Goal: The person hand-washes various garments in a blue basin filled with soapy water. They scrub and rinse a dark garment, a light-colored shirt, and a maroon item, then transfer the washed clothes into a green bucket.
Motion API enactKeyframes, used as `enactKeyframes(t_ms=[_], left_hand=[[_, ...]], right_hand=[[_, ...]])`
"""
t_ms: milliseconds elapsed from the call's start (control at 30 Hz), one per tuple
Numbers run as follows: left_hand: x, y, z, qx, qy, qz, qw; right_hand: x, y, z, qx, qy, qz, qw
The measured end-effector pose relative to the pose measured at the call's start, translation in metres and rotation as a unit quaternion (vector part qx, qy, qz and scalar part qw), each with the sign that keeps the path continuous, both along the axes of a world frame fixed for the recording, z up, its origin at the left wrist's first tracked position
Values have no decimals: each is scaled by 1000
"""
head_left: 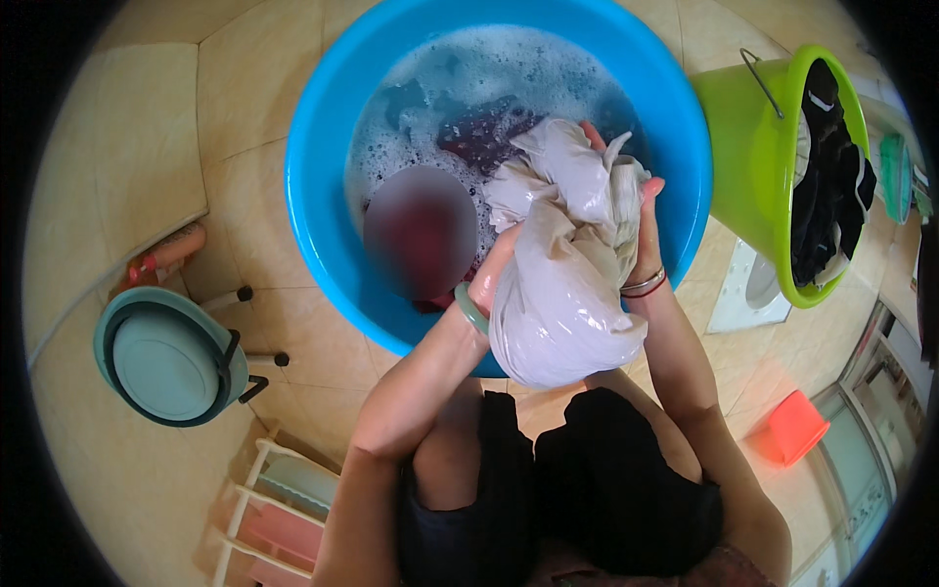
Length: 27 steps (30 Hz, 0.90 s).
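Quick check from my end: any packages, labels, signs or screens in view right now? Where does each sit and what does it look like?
None that I can make out: no package, label, sign or screen shows.
Nearest candidate: a bottle lying on the floor at the left, above the teal stool; tan with a red end, too small to show any label.

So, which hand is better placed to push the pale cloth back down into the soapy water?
Probably the right hand: it grips the pale cloth at its upper end, above the suds in the blue basin. The left hand holds lower, near the rim.
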<state>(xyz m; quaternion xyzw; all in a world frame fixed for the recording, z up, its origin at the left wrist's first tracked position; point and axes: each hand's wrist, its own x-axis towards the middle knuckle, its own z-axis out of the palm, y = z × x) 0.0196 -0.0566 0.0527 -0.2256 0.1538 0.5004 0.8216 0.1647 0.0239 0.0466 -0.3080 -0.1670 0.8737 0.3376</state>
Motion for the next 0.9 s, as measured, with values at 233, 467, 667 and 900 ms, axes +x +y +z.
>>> enactKeyframes(t_ms=[233,467,667,900], left_hand=[[-9,1,-9,24,182,-196,963],[0,1,-14,-39,224,-98,969],[1,-3,-17,-60,234,-21,970],[-2,6,15,159,432,-96,883]], right_hand=[[-2,16,15,82,-161,41,983],[-21,14,8,325,-315,63,890],[-34,8,-5,353,-390,38,850],[-25,15,-18,388,-417,3,822]])
